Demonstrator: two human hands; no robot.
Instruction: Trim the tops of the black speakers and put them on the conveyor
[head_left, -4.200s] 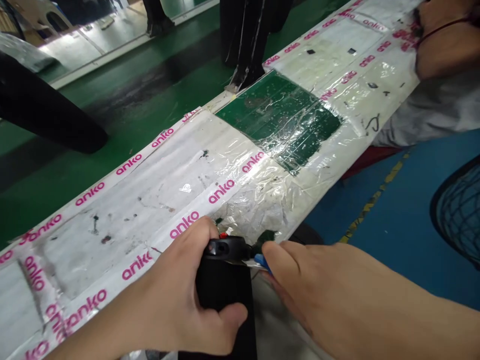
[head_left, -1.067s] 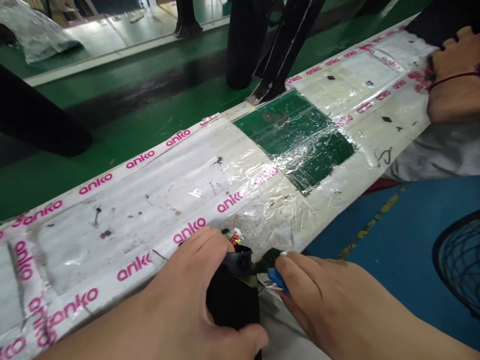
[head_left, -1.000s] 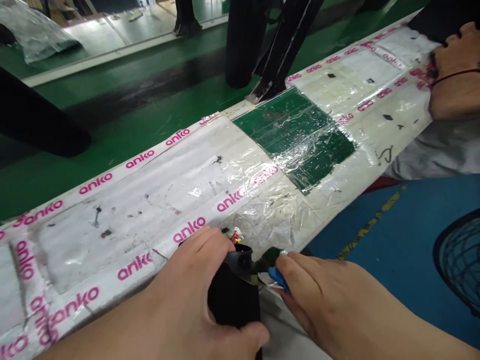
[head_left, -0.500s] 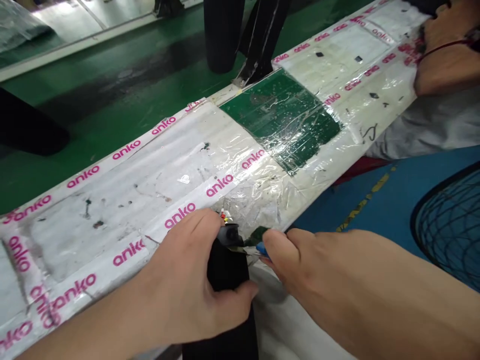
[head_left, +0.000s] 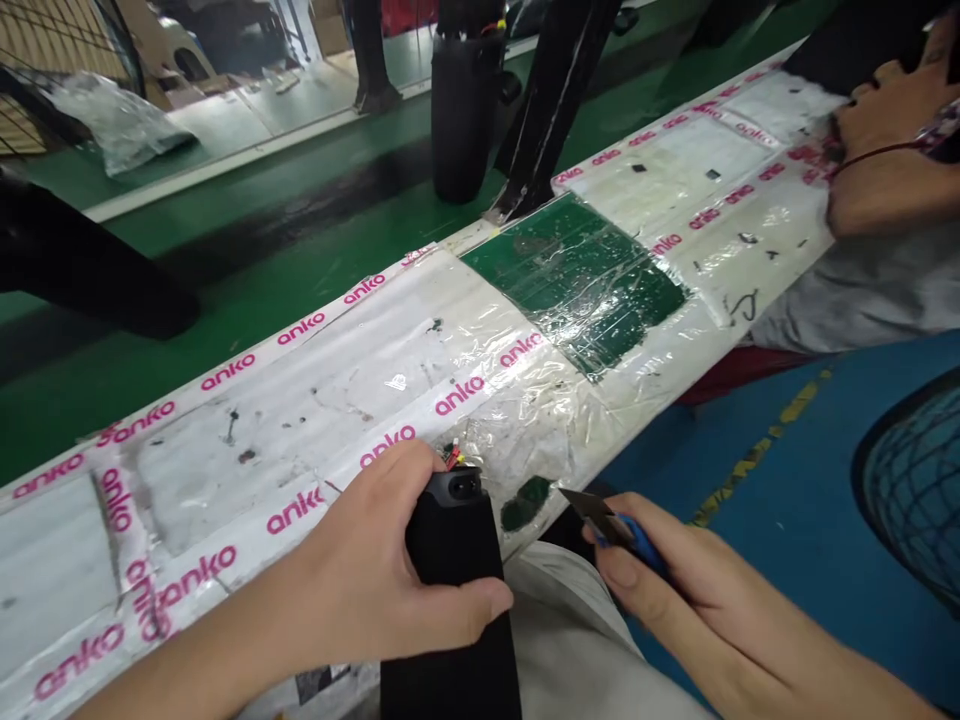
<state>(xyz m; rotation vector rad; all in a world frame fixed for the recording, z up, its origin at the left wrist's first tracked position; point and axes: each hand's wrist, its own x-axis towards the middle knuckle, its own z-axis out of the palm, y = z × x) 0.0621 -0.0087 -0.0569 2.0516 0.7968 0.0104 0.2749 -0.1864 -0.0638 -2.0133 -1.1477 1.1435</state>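
Observation:
My left hand is wrapped round a long black tube-like body, its thumb lying across the near face. At the body's upper end sits a black plastic end piece with two dark holes. Small red and yellow wires stick out beside it, near my left fingertips. Over on the right, my right hand grips a blue utility knife with its blade out, pointing up and left. The blade is apart from the black body.
A white bench wrapped in anko-printed tape runs diagonally, with a green patch on it. Beyond lies a green conveyor belt carrying black cylindrical bodies. Another person's hand is upper right. A mesh basket stands right.
My right hand has pulled the knife away from the end piece, to the right and slightly down. The blade now shows clearly. My left hand keeps its grip on the black body.

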